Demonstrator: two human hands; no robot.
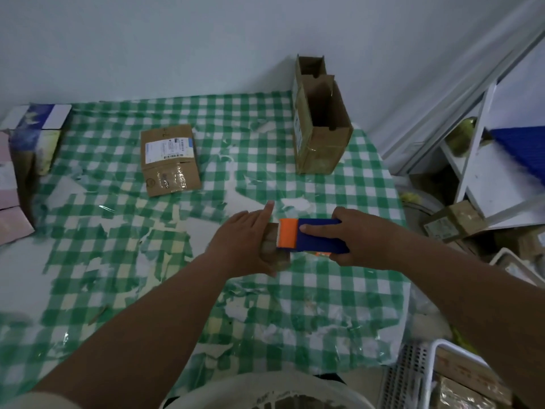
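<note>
My right hand (358, 236) grips a blue tape dispenser (320, 236) with an orange cutter end (287, 233), thumb lying along its top. The cutter end touches a small brown cardboard box (272, 249) above the checked table. My left hand (246, 242) holds that box from the left, thumb under it and index finger stretched out straight past its far edge. Most of the box is hidden behind my left hand and the dispenser.
The table carries a worn green-and-white checked cloth (265, 137). A flat taped parcel (169, 159) lies at the middle left; a tall open cardboard box (320, 119) stands at the back right. Stacked boxes (32, 137) sit at the left edge. White shelving (483, 160), cartons and baskets (421, 367) crowd the right.
</note>
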